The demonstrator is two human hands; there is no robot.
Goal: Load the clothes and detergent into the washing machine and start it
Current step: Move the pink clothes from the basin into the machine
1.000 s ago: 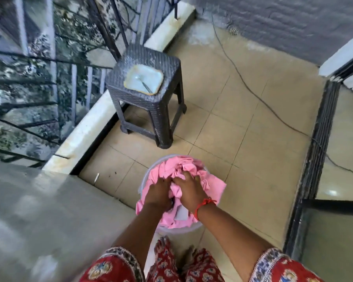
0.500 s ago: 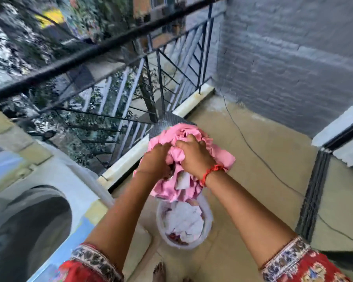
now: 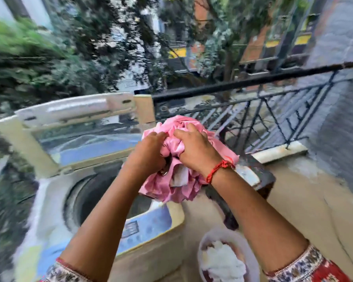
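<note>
Both my hands hold a bunched pink cloth (image 3: 179, 186) in the air over the right rim of a top-loading washing machine (image 3: 55, 200). My left hand (image 3: 149, 153) grips its left side and my right hand (image 3: 198, 151), with a red thread on the wrist, grips its right side. The machine's lid (image 3: 69, 112) stands raised and the dark drum opening (image 3: 94, 192) lies just left of the cloth. A white bucket (image 3: 251, 251) with more clothes, white on top, sits on the floor at lower right. No detergent is in view.
A dark plastic stool (image 3: 263, 180) stands behind my right wrist. A black metal balcony railing (image 3: 253, 82) runs across the back, with trees and buildings beyond. A grey brick wall (image 3: 338, 98) closes the right side. The tan tiled floor (image 3: 304, 200) spreads right of the machine.
I lifted the pink cloth out of the bucket and carried it up and left to the open washing machine. The view swung up from the floor to the machine and railing.
</note>
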